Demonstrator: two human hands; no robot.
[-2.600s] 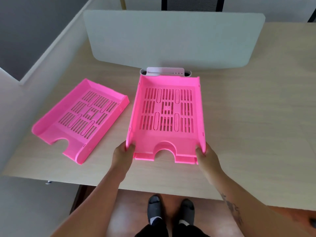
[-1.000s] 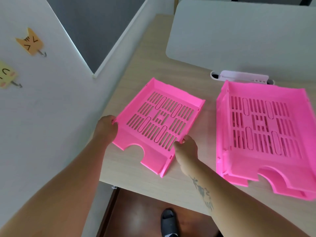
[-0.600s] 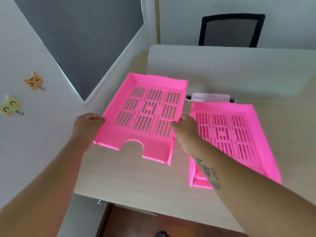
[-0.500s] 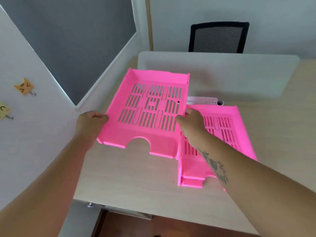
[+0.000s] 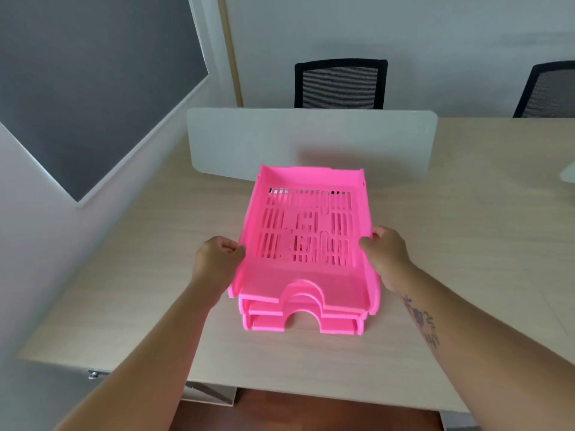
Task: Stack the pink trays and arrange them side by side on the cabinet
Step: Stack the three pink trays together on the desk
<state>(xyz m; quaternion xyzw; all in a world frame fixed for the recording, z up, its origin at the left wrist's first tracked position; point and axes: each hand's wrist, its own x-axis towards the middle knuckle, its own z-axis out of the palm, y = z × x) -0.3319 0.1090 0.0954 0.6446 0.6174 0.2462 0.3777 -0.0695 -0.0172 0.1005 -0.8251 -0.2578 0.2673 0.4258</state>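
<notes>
A slotted pink tray (image 5: 306, 284) is held over a stack of pink trays (image 5: 270, 325) that rests on the wooden desk (image 5: 140, 293). My left hand (image 5: 217, 259) grips the top tray's left wall and my right hand (image 5: 387, 255) grips its right wall. The top tray lines up with the stack below and tilts slightly, its front edge sticking out a little above the lower trays' fronts. I cannot tell whether it is fully seated. The stack's lower trays show only at their front edges with arched cut-outs.
A white divider panel (image 5: 311, 141) stands across the desk just behind the trays. Two black mesh chairs (image 5: 340, 84) stand beyond it. A white partition with a grey board (image 5: 77, 88) lines the desk's left side. The desk's front edge is near my body.
The tray I held at the left has moved right and down onto the stack, now directly over it. My view has turned to face the stack.
</notes>
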